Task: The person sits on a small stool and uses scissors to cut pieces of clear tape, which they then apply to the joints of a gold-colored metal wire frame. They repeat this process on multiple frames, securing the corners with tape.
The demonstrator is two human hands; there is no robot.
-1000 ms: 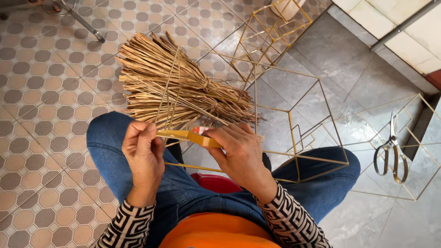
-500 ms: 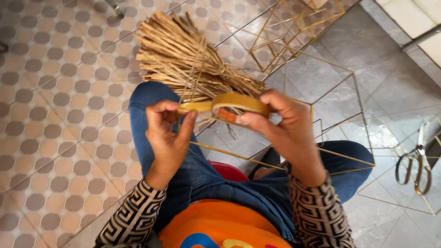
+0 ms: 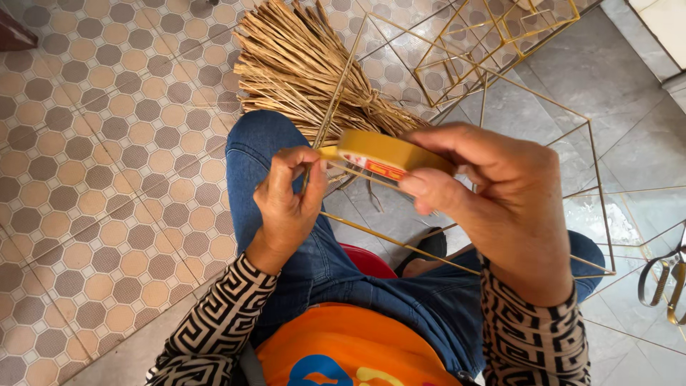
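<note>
A flat yellow roll of adhesive tape is held edge-on above the lap, its broad face tilted up and its long axis running left to right between the hands. The right hand grips the roll with fingers curled over its top and thumb beneath. The left hand pinches the free tape end at the roll's left edge. Behind stand a thin gold wire frame and a bundle of dry tan straw on the tiled floor.

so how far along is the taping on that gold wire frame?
Early. Done: straw bundle lies bound on the floor. In hand: right hand holds the tape roll; left hand pinches its end by the gold wire frame. Left: no tape visible on the frame.
</note>
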